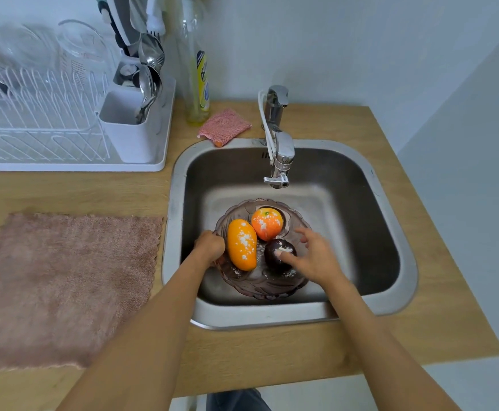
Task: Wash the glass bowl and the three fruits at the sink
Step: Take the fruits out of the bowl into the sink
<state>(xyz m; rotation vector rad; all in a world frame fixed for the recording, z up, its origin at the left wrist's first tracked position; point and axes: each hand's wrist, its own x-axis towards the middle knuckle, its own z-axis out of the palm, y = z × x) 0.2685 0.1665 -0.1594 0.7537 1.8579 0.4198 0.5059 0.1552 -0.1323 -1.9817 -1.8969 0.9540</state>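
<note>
One glass bowl [261, 284] sits in the one sink [390, 232], holding three fruits: one mango [241, 248], one orange [266, 223], one dark plum [277, 256]. Beside the sink: one cloth [64, 286], one scrubber [224, 126], one bottle [196, 69], one rack [49, 114].

The glass bowl [261, 287] sits low in the sink [369, 232]. Inside it, a long orange fruit [241, 248] lies at 9 o'clock, a round orange one [266, 224] at 12, a dark one [277, 256] at 4. White specks dot all three.
</note>
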